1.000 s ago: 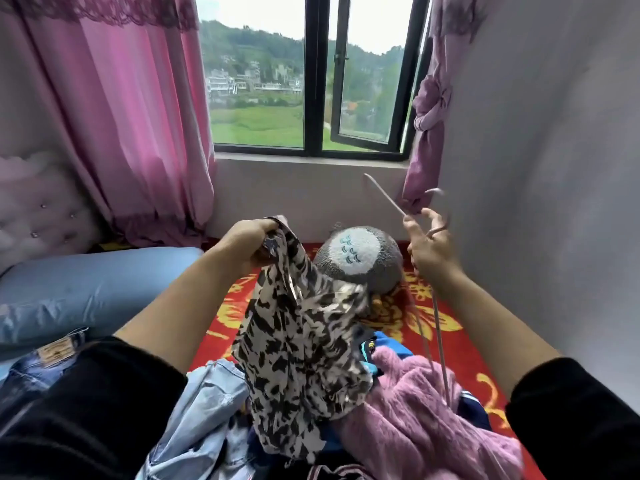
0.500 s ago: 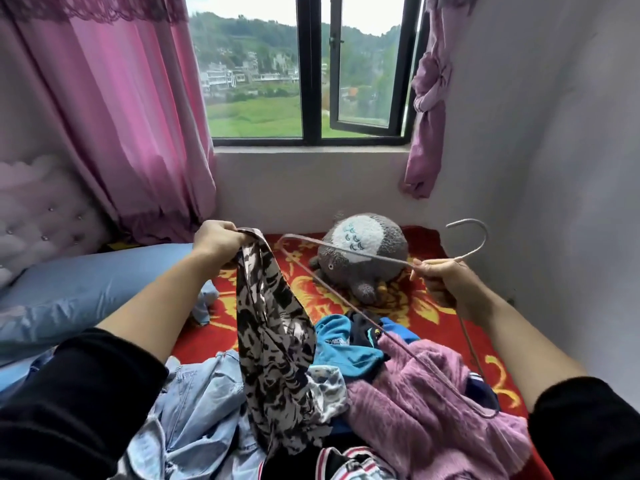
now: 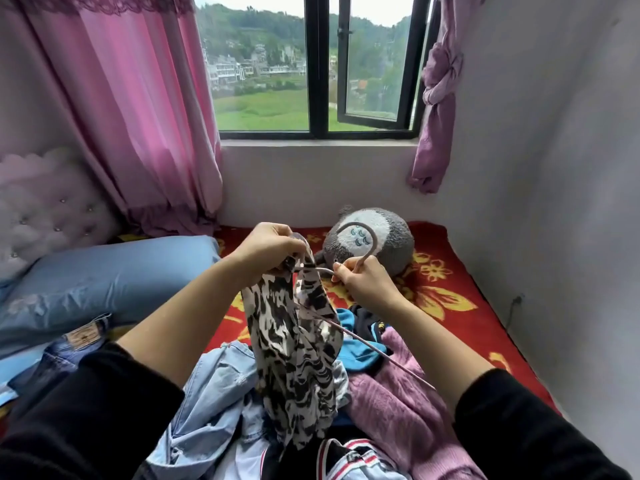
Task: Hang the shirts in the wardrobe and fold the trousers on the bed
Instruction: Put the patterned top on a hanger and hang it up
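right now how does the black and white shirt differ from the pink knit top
The black and white shirt is patterned; the pink knit top is plain. The shirt hangs from the left hand; the knit top lies in the pile. Both are soft clothes.

Black-and-white patterned shirt (image 3: 298, 348) dangling (hanger (image 3: 360, 237) at collar).

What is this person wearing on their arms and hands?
Black long sleeves, the left sleeve and right sleeve both ending near the elbows, leaving the forearms bare. The left hand and right hand are bare too: no gloves, and no watch or bracelet shows at either wrist.
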The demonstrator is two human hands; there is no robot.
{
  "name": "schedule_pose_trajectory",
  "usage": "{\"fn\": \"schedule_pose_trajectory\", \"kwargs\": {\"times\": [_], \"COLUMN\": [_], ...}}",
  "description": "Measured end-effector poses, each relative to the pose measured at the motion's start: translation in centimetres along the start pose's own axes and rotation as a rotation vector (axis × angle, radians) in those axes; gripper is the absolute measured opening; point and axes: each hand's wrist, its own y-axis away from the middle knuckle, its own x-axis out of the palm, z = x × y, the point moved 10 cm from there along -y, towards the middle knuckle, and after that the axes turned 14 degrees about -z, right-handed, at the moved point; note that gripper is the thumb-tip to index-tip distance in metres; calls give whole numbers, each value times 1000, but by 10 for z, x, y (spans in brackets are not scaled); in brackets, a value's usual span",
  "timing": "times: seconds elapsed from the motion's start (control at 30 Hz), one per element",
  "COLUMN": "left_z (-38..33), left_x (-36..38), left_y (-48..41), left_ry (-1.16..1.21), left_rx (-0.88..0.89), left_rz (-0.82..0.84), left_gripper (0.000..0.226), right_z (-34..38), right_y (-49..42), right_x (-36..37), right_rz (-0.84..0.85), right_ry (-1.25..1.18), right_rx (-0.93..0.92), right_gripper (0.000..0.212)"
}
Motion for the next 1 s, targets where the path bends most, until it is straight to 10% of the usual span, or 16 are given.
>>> {"fn": "schedule_pose_trajectory", "kwargs": {"times": [0.13, 0.4, 0.67, 0.83, 1.0], "left_z": [11, 27, 30, 12, 15], "left_x": [9, -35, 26, -12, 0], "left_y": [19, -4, 20, -11, -3], "left_ry": [-2, -16, 65, -659, -705], "left_rx": [-53, -49, -66, 433, 550], "left_rz": [287, -134, 448, -84, -18], "left_gripper": [12, 14, 6, 57, 9], "right_z": [-1, -23, -11, -3, 12], "right_y": [-3, -13, -11, -7, 11], "right_x": [-7, -9, -14, -17, 20], "right_rz": [-90, 8, -126, -101, 223], "right_ry": [-99, 361, -91, -204, -417], "right_rx": [51, 70, 53, 25, 108], "right_gripper": [37, 26, 36, 29, 19]}}
